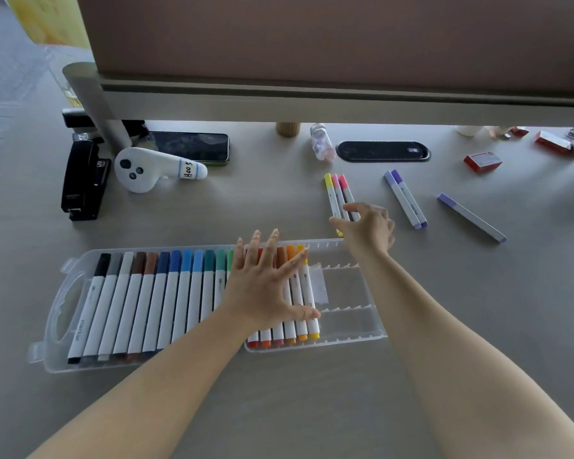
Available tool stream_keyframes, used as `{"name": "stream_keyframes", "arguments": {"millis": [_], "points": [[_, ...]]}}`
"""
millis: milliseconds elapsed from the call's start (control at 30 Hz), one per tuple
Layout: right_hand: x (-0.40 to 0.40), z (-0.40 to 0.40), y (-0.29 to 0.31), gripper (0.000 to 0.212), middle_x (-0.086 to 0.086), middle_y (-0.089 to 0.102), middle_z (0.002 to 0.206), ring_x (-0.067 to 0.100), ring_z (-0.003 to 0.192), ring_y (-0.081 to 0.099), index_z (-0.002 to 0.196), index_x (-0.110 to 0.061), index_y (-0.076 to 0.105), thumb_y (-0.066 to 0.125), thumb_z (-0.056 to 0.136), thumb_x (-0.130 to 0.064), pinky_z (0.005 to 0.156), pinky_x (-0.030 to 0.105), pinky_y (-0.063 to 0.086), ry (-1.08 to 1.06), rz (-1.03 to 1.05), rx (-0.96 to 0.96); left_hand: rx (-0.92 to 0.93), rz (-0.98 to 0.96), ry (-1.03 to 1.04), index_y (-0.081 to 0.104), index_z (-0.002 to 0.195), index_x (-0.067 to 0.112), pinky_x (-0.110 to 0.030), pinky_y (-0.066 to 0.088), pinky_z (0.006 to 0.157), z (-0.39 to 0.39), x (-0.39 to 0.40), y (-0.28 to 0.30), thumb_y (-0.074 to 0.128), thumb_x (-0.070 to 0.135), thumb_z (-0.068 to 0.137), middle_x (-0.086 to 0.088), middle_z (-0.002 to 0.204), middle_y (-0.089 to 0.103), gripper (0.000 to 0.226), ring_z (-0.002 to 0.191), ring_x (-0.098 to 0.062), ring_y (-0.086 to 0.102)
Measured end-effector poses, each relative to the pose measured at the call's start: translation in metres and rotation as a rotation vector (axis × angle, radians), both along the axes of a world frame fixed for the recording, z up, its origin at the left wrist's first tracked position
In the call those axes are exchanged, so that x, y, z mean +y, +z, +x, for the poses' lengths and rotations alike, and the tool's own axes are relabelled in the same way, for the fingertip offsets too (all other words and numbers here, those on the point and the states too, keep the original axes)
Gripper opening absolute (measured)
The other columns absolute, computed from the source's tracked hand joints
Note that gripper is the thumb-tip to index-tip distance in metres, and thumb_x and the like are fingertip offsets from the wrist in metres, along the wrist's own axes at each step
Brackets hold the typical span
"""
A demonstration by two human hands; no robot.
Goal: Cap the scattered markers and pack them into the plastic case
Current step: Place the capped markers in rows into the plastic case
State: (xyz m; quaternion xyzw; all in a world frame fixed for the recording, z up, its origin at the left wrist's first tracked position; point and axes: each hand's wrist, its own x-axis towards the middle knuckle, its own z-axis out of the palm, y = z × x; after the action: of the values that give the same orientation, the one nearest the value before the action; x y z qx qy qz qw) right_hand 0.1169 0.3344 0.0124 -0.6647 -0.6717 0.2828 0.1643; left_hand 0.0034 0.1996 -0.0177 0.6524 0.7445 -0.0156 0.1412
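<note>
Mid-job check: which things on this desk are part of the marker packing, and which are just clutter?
Job: plastic case, yellow and pink markers, purple pair, lone purple marker.
Clutter: stapler, white controller, phone, small bottle, red boxes.

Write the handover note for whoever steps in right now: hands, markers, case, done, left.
Left hand: open, flat on the packed markers in the case.
Right hand: open, reaching onto the yellow, pink and red trio beyond the case; no grip yet.
Done: case filled from black through yellow, all capped.
Left: the trio, the purple pair and the single purple marker lie capped on the desk to the right. Empty slots are at the case's right end.
</note>
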Motion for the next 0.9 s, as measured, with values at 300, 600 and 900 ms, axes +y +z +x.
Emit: {"name": "stream_keyframes", "arguments": {"millis": [300, 600, 900], "points": [[0.019, -0.015, -0.012, 0.032, 0.01, 0.05, 0.122, 0.03, 0.117, 0.041, 0.111, -0.02, 0.064, 0.061, 0.084, -0.037, 0.097, 0.039, 0.035, -0.01, 0.019, -0.138, 0.009, 0.053, 0.009, -0.012, 0.139, 0.047, -0.047, -0.016, 0.111, 0.002, 0.0, -0.003, 0.004, 0.089, 0.047, -0.004, 0.155, -0.013, 0.103, 0.141, -0.032, -0.015], [0.024, -0.015, -0.017, 0.013, 0.003, 0.064, 0.103, 0.026, 0.113, 0.039, 0.086, -0.017, 0.071, 0.064, 0.082, -0.027, 0.089, 0.038, 0.031, -0.165, -0.008, 0.093, 0.011, 0.067, 0.01, -0.008, 0.141, 0.046, -0.048, -0.015, 0.112, 0.002, -0.002, -0.002, 0.023, 0.09, 0.059, -0.003, 0.155, -0.012, 0.098, 0.142, -0.031, -0.015], [-0.022, 0.008, 0.025, 0.013, -0.002, 0.052, 0.07, 0.006, 0.06, 0.042, 0.101, -0.008, 0.06, 0.056, 0.089, -0.008, 0.055, 0.015, 0.034, -0.159, -0.297, 0.821, 0.007, 0.082, 0.016, -0.003, 0.142, 0.045, -0.047, -0.011, 0.113, 0.002, -0.003, -0.001, 0.001, 0.086, 0.044, -0.005, 0.155, -0.006, 0.106, 0.142, -0.032, -0.008]]}}
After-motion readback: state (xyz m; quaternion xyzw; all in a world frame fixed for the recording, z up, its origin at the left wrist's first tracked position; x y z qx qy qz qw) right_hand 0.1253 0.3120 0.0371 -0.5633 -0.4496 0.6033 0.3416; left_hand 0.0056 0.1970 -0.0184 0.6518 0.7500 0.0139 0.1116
